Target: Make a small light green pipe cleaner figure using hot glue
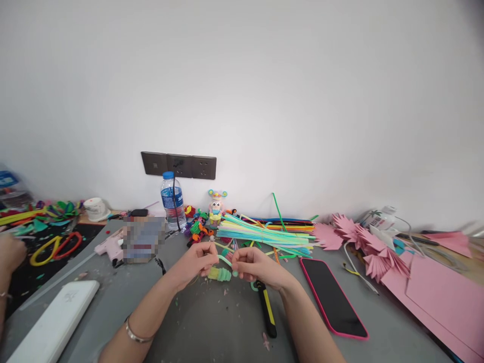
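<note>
A short pale green pipe cleaner (224, 260) bends in an arc between my two hands over the table. My left hand (198, 264) pinches its left end. At the other end, my right hand (251, 263) has its fingers closed on it. Just below lies a fuzzy yellow-and-green coiled piece (220, 274), close to the left fingertips. A tool with a black-and-yellow handle (268, 311) rests beneath my right wrist; its head is partly hidden. Behind my hands is a bundle of pastel pipe cleaners (264, 236).
A pink-cased phone (335, 297) lies right, near pink paper sheets (446, 287). Water bottle (173, 201) and small figure (216, 206) stand by the wall. Left are a pink glue gun (111, 247), white box (60, 322), scissors (56, 250) and another person's hand (11, 257).
</note>
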Demonstrator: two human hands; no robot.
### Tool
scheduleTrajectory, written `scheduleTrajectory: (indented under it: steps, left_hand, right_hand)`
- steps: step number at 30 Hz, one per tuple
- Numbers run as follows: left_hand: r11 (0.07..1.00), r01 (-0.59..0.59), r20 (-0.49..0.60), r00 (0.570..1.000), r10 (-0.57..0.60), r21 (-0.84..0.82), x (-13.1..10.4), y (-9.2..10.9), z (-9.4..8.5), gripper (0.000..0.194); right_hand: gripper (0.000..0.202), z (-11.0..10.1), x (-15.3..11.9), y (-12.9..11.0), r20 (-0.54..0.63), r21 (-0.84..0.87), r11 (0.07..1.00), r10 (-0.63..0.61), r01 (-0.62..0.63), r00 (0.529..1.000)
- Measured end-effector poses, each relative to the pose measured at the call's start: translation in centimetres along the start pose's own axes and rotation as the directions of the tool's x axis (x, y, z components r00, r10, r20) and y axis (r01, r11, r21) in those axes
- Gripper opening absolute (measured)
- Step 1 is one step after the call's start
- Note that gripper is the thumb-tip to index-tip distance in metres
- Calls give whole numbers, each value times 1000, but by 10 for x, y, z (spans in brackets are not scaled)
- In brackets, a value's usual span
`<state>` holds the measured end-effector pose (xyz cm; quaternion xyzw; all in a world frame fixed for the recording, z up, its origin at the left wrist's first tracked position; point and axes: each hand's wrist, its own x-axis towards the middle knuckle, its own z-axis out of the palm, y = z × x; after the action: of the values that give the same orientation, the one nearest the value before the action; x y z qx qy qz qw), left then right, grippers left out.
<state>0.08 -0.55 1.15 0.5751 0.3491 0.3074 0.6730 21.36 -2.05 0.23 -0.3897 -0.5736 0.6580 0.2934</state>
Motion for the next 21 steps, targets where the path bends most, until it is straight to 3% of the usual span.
scheduleTrajectory:
  steps: [5, 9, 11, 13, 17, 21]
  left_hand:
    - [980, -199, -84, 977, 197, -20, 3, -8, 7, 30]
    - [916, -401, -268, 882, 388, 6, 5, -16, 23, 34]
    - [904, -425, -311, 854, 418, 49, 5, -17, 27, 34]
    - [921, -381, -306, 870, 387, 81, 6, -17, 25, 33]
    - [976, -203, -204, 955, 215, 79, 7, -13, 12, 37]
    - [995, -90, -41, 995, 92, 40, 3, -8, 7, 43]
  right_hand:
    - [31, 8, 3, 1, 69, 31, 999, 21, -23, 997]
    - [30, 13, 7, 4, 112, 149, 989, -18, 1, 994]
    - [29, 14, 7, 4, 104, 210, 977, -43, 20, 994]
    - [27, 13, 6, 2, 88, 276, 960, -65, 38, 994]
    - [20, 6, -1, -5, 62, 315, 947, -90, 66, 994]
    - [14, -1, -9, -8, 191, 239, 971, -32, -15, 981]
